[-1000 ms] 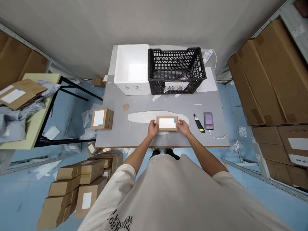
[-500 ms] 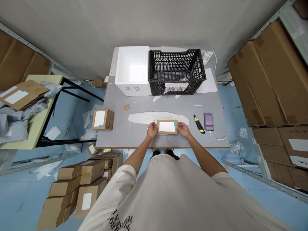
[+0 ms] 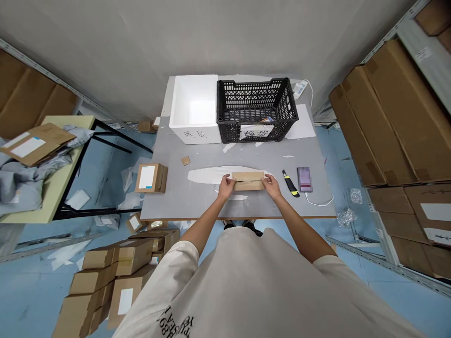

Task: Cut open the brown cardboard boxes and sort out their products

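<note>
From where I watch, the left hand (image 3: 226, 187) and right hand (image 3: 272, 186) grip opposite ends of a small cardboard box (image 3: 248, 186), holding it between them over the front of the grey table (image 3: 190, 203); I can't tell if it touches. A knife (image 3: 291, 183) lies to its right, beside a phone (image 3: 304, 178).

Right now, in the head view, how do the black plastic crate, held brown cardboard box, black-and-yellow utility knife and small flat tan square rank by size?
Largest to smallest:
1. Black plastic crate
2. Held brown cardboard box
3. Black-and-yellow utility knife
4. Small flat tan square
</note>
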Tool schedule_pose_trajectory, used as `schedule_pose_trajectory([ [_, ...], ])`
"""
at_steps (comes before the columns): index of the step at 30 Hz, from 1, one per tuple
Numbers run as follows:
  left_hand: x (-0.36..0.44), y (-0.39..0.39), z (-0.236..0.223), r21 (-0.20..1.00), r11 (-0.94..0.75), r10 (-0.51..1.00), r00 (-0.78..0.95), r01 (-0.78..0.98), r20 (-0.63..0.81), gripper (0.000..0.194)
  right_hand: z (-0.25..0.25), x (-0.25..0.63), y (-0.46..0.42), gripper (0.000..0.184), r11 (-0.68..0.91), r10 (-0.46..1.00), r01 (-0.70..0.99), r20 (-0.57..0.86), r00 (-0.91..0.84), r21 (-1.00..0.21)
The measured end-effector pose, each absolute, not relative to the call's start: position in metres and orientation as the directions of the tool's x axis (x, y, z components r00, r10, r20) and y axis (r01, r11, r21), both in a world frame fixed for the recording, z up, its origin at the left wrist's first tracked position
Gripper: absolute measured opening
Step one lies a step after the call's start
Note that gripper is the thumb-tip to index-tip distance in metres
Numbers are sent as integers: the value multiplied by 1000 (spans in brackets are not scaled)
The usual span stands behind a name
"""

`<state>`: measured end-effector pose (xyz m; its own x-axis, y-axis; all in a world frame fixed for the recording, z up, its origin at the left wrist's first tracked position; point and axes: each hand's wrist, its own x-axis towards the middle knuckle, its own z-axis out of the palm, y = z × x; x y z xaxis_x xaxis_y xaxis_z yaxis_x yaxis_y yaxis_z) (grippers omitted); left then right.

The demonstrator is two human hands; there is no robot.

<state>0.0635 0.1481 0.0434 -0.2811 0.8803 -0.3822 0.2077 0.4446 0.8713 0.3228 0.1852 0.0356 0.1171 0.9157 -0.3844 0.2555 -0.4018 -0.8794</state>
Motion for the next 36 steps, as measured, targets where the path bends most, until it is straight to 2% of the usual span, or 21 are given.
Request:
schedule_pose_trajectory([
  [7, 64, 137, 14, 859, 452, 879, -285, 242, -382, 40, 18, 328, 176, 55, -411, 910, 310, -403, 93, -857],
  [12, 62, 144, 18, 838, 467, 875, -286, 283, -391, 38, 18, 327, 182, 46, -356, 933, 343, -353, 74, -869],
  [18, 61, 153, 24, 796, 498, 858, -332, 344, -393, 33, 24, 325, 187, 43, -356, 932, 372, -352, 79, -857],
  [21, 63, 156, 34, 774, 460, 871, -390, 436, -298, 34, 31, 322, 187, 40, -378, 925, 370, -367, 102, -849],
  [23, 67, 157, 44, 780, 369, 911, -365, 506, -194, 28, 38, 317, 187, 38, -371, 928, 347, -362, 93, -861],
  [27, 82, 154, 73, 797, 64, 994, -114, 601, 6, 19, 55, 298, 188, 36, -279, 957, 297, -291, 4, -913],
  [29, 89, 151, 87, 814, -9, 998, -48, 580, 46, 19, 62, 285, 189, 35, -217, 966, 304, -249, -69, -928],
  [31, 91, 148, 97, 826, -10, 996, -63, 563, 55, 29, 66, 273, 188, 33, -154, 972, 328, -203, -121, -932],
  [33, 85, 144, 101, 826, 30, 992, -117, 563, 44, 38, 67, 262, 185, 34, -131, 980, 371, -177, -92, -919],
  [36, 66, 135, 102, 819, 97, 976, -214, 565, 32, 37, 65, 249, 179, 41, -235, 965, 359, -261, -23, -903],
])
